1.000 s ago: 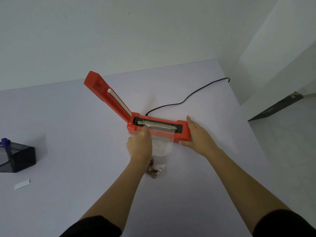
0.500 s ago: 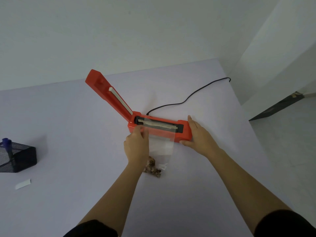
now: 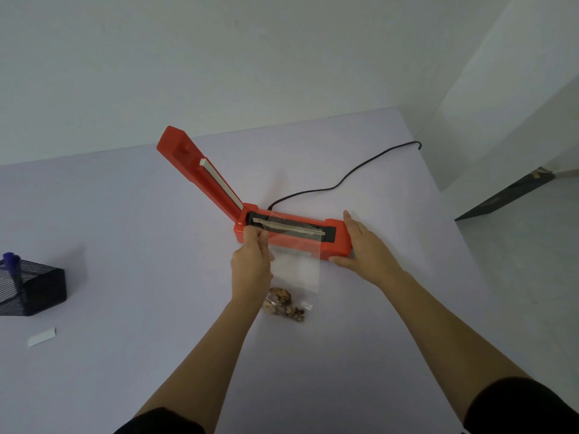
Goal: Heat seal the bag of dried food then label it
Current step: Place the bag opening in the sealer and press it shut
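Note:
A red heat sealer (image 3: 336,242) lies on the white table (image 3: 156,245), its lid arm (image 3: 200,173) raised up and to the left. A clear plastic bag (image 3: 297,264) lies with its open top across the sealing strip; brown dried food (image 3: 283,305) sits in its near end. My left hand (image 3: 252,261) pinches the bag's left top corner at the sealer's left end. My right hand (image 3: 365,249) rests flat against the sealer's right end, fingers together.
A black mesh holder (image 3: 34,291) with a blue pen (image 3: 12,264) stands at the left edge. A small white label (image 3: 42,336) lies in front of it. The sealer's black cord (image 3: 344,177) runs to the table's far right corner. The table's right edge drops to the floor.
My left hand has slid left along the bag's top, drawing the bag straight and flat over the sealing strip. The right hand has stayed on the sealer.

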`<action>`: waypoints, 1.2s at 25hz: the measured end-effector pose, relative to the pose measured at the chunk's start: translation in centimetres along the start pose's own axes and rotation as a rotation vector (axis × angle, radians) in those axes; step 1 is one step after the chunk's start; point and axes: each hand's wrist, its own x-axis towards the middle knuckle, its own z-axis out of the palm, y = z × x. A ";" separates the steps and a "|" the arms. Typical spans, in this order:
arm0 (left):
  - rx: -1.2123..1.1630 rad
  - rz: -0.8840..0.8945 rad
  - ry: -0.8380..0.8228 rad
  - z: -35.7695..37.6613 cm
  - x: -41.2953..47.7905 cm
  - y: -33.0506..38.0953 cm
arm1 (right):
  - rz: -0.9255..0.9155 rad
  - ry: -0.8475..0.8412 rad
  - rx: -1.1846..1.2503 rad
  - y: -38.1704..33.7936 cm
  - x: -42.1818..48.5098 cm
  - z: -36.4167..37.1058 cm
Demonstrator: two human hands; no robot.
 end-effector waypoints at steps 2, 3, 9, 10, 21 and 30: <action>-0.033 -0.023 -0.003 0.0 -0.2 0.4 | 0.005 -0.004 -0.004 0.0 0.0 0.0; -0.040 -0.027 -0.005 0.0 -0.3 0.6 | 0.006 -0.005 -0.003 0.0 0.0 0.0; 0.119 0.077 -0.006 0.4 -1.3 1.6 | 0.004 -0.003 0.003 0.1 0.0 0.1; 0.072 0.063 -0.005 0.3 -1.4 1.7 | 0.000 -0.002 0.003 0.1 0.0 0.1; -0.134 -0.012 0.091 -2.0 -2.4 3.3 | -0.026 -0.005 -0.065 0.3 0.2 0.1; -0.144 -0.094 0.262 -8.0 -5.1 0.5 | -0.173 0.305 0.865 -7.9 -6.2 1.2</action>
